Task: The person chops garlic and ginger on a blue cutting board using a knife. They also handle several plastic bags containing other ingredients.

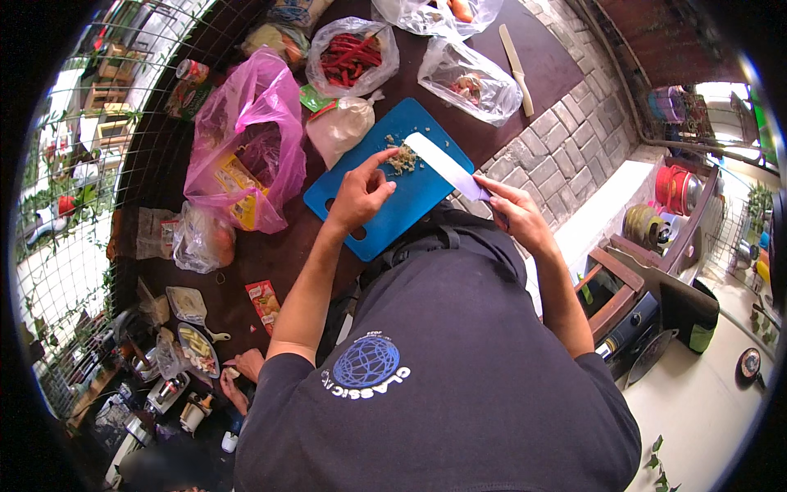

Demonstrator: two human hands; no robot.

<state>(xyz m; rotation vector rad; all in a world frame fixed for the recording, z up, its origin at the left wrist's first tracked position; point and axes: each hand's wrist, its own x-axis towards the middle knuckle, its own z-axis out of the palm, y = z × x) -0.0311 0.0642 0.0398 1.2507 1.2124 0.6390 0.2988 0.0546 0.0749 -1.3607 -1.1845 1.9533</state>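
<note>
My right hand [513,212] grips the dark handle of a broad-bladed kitchen knife [439,163]. Its blade lies over a blue plastic cutting board [399,212], with the tip beside a small heap of finely chopped pale food [403,161]. My left hand [364,194] is over the board, index finger stretched to the heap's left edge, thumb apart, holding nothing. The board has two handle holes at its lower left end. Just above it sits a tied clear bag of white powder [341,126].
A pink plastic bag [252,147] stands at left. Beyond the board are a bag of red chillies [350,58], a clear bag with peelings [470,86] and a pale-handled knife [516,67]. Another person's hands [241,375] work at lower left, near an oval plate [198,350].
</note>
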